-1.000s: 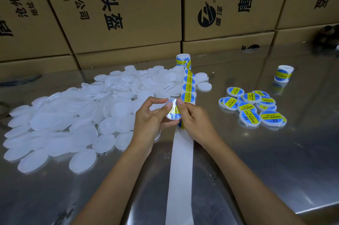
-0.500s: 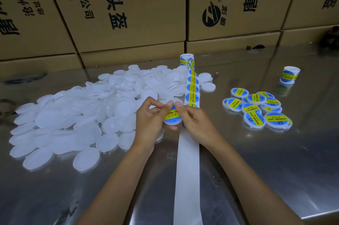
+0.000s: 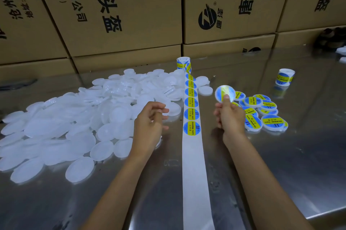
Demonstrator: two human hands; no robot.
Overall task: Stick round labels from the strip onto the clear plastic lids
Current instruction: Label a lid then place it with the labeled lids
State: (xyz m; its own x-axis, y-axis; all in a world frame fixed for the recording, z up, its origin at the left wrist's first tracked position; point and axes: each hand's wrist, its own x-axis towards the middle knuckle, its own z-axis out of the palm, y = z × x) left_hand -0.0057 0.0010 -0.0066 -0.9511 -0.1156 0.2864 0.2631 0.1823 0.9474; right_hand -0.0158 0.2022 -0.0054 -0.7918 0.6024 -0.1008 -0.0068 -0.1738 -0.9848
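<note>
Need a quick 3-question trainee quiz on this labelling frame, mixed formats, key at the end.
1. True or false: the left hand is holding a lid.
2. The labelled lid in the right hand is: A) lying flat on the table; B) held up above the table near the labelled pile; C) resting on the unlabelled pile.
3. Fill in: the label strip runs between the two hands, and the unlabelled pile lies on the ____ side of it.

Key: 1 false, its fingers are loosely curled and empty. 2 B. 3 left.
</note>
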